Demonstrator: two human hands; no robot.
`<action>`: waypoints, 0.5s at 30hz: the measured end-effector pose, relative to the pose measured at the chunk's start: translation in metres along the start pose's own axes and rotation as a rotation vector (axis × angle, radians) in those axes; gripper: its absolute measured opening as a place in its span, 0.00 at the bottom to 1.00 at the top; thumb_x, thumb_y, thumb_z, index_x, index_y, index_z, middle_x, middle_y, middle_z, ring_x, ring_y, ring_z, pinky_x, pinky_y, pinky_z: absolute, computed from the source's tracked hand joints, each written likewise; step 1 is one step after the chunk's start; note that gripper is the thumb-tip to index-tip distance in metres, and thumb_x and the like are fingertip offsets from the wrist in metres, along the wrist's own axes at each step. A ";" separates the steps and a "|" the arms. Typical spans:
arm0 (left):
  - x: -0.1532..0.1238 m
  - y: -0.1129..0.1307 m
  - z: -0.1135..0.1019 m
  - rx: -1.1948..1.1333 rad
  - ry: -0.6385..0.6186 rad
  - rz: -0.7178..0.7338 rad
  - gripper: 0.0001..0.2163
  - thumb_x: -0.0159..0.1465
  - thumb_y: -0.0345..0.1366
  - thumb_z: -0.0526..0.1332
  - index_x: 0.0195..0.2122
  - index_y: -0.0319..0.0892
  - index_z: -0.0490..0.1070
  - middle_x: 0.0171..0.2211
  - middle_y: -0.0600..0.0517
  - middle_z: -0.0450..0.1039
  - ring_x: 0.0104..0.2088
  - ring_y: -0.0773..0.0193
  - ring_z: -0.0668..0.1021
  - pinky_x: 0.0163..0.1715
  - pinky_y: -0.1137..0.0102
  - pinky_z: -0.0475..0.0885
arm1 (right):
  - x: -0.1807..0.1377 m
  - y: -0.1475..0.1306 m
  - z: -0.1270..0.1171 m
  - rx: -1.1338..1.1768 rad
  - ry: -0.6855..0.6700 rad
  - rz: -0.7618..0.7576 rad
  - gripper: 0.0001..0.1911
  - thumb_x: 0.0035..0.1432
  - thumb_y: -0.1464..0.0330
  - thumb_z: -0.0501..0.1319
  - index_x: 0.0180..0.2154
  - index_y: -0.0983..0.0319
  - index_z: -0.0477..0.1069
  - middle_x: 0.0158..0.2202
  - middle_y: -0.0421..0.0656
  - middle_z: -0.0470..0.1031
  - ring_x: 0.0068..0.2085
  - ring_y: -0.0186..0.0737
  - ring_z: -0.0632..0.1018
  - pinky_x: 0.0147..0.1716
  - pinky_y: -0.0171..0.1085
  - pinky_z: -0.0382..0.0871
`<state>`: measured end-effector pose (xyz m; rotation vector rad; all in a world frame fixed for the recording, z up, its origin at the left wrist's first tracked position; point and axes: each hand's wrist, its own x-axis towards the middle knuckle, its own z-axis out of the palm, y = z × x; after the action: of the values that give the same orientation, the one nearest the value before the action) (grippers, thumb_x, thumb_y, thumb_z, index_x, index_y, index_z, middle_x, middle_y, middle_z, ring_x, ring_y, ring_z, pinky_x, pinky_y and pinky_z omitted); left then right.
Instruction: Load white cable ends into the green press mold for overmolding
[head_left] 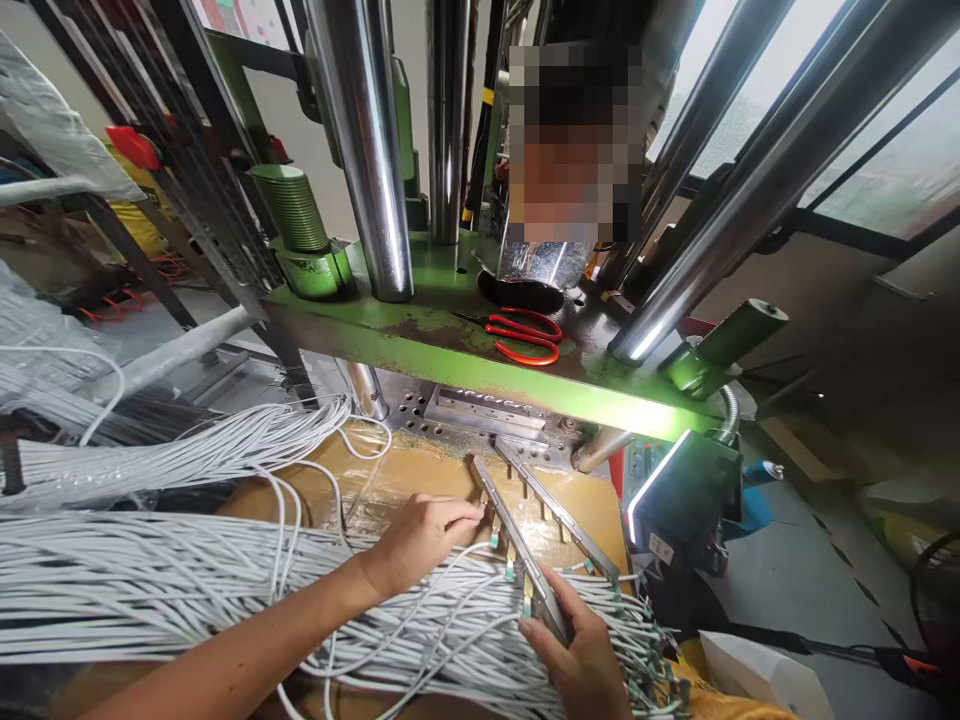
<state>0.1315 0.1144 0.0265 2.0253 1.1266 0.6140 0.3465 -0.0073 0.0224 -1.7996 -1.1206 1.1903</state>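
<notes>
both hands (pixel 424 540) on metal bar (pixel 517 555) over cables (pixel 187 590)

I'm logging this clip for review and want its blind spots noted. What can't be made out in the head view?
- Left hand: its fingertips at the metal strip hide what they pinch.
- Right hand: palm cut by the bottom edge; it covers the strip's near end.
- Connector tips on the white cables: too small to identify.
- Red scissors: blade tips lost against the green press plate.
</notes>
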 end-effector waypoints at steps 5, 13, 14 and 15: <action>0.000 0.000 0.006 0.074 0.027 0.036 0.13 0.66 0.32 0.55 0.41 0.44 0.80 0.39 0.48 0.81 0.39 0.58 0.81 0.43 0.68 0.72 | -0.002 -0.002 0.003 -0.057 0.043 -0.030 0.30 0.46 0.61 0.66 0.53 0.63 0.72 0.52 0.47 0.77 0.56 0.52 0.74 0.59 0.45 0.65; 0.019 -0.008 -0.025 -0.057 0.099 -0.113 0.34 0.49 0.35 0.70 0.60 0.43 0.65 0.64 0.43 0.59 0.62 0.50 0.65 0.59 0.59 0.66 | 0.023 -0.009 -0.017 -0.172 -0.044 -0.173 0.31 0.44 0.62 0.66 0.53 0.62 0.73 0.54 0.48 0.76 0.57 0.55 0.73 0.59 0.46 0.66; 0.023 -0.011 -0.032 -0.090 0.088 -0.099 0.35 0.49 0.36 0.70 0.60 0.43 0.65 0.64 0.43 0.58 0.62 0.50 0.65 0.59 0.60 0.67 | 0.033 -0.017 -0.021 -0.207 -0.069 -0.222 0.31 0.44 0.63 0.67 0.52 0.61 0.74 0.54 0.48 0.77 0.56 0.54 0.74 0.58 0.46 0.67; 0.029 -0.014 -0.039 -0.101 0.103 -0.074 0.34 0.49 0.37 0.70 0.59 0.44 0.66 0.63 0.43 0.59 0.62 0.51 0.65 0.59 0.60 0.67 | 0.045 -0.027 -0.025 -0.247 -0.091 -0.275 0.30 0.44 0.63 0.67 0.52 0.59 0.74 0.52 0.47 0.78 0.55 0.53 0.76 0.57 0.46 0.68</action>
<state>0.1118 0.1580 0.0410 1.8755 1.2011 0.7303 0.3712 0.0421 0.0399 -1.7105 -1.5701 1.0127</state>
